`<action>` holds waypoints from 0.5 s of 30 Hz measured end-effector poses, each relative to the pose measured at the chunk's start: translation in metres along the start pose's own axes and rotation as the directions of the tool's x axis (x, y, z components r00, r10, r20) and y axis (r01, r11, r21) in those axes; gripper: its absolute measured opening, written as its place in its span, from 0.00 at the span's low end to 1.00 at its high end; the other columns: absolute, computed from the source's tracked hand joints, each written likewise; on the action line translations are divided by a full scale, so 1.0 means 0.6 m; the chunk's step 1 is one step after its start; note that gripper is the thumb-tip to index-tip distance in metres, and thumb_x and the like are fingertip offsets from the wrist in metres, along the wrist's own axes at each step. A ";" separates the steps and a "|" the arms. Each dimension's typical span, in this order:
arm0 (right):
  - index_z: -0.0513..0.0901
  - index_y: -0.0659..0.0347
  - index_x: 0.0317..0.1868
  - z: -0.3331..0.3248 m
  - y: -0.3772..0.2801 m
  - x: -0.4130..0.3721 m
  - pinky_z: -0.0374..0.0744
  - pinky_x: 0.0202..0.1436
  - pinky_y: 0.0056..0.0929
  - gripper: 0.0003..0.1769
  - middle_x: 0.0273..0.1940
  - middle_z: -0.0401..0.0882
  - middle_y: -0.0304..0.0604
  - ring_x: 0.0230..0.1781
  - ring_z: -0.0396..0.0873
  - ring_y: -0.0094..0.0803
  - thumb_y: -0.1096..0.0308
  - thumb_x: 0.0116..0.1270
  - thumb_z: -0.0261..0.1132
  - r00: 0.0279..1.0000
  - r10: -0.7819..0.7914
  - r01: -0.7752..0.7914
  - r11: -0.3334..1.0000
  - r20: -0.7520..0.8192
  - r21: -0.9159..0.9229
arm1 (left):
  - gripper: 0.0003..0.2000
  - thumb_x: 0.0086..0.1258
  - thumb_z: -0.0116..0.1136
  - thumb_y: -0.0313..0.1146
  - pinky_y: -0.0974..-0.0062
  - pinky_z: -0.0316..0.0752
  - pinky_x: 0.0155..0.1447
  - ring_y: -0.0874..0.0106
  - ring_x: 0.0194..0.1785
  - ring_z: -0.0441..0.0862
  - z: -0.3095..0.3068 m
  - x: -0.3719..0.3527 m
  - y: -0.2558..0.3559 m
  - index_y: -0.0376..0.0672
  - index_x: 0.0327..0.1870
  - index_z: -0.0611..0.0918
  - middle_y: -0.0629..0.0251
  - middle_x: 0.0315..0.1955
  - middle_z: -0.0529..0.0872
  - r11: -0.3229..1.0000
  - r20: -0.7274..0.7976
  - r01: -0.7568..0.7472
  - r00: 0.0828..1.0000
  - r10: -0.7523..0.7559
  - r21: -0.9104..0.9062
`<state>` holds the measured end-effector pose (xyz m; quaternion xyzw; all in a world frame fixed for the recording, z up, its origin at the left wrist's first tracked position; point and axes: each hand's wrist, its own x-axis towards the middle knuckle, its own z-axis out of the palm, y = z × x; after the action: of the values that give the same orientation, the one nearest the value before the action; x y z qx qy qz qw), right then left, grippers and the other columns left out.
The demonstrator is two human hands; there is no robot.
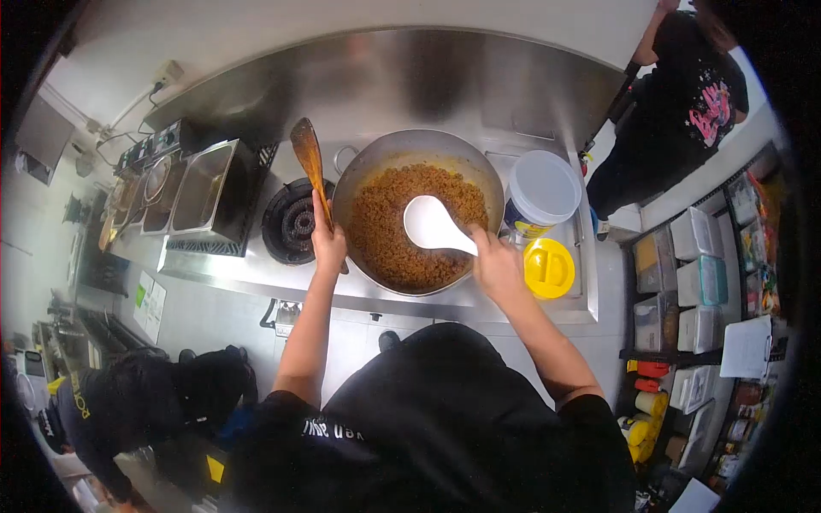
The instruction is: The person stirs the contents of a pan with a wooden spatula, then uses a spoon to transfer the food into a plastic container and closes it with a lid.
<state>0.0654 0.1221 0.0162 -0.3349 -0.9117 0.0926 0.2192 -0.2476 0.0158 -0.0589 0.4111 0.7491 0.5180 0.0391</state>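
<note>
A wide metal pot [473,154] stands in front of me, holding brown cooked ground meat or a similar crumbly filling [376,218]. My left hand [329,244] is closed around the handle of a wooden spatula [307,154], whose stained blade points up and away, left of the pot. Over the food, my right hand [498,263] grips a large white scoop [432,224] by its handle. The scoop's rounded side faces up to me, so its inside is hidden. Right of the pot are a translucent plastic bucket [545,188] and a yellow lid [548,268].
A black burner [295,221] sits left of the pot, with steel food pans [203,188] beyond it. One person [684,111] stands at the upper right; another person [145,393] bends at the lower left. Shelves with containers [699,282] line the right side.
</note>
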 end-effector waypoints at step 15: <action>0.66 0.60 0.66 -0.031 0.346 0.067 0.72 0.58 0.43 0.26 0.53 0.75 0.64 0.54 0.74 0.58 0.74 0.66 0.49 0.683 0.698 -0.665 0.716 -0.214 0.213 | 0.33 0.64 0.47 0.15 0.73 0.61 0.67 0.60 0.64 0.69 0.048 -0.051 0.000 0.37 0.71 0.53 0.46 0.62 0.69 0.944 -0.185 0.205 0.948 -0.257 -0.258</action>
<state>0.1650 0.3060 -0.0195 -0.6459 -0.6738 0.1733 0.3144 -0.2132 0.0172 -0.0833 0.2534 0.7253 0.6366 0.0667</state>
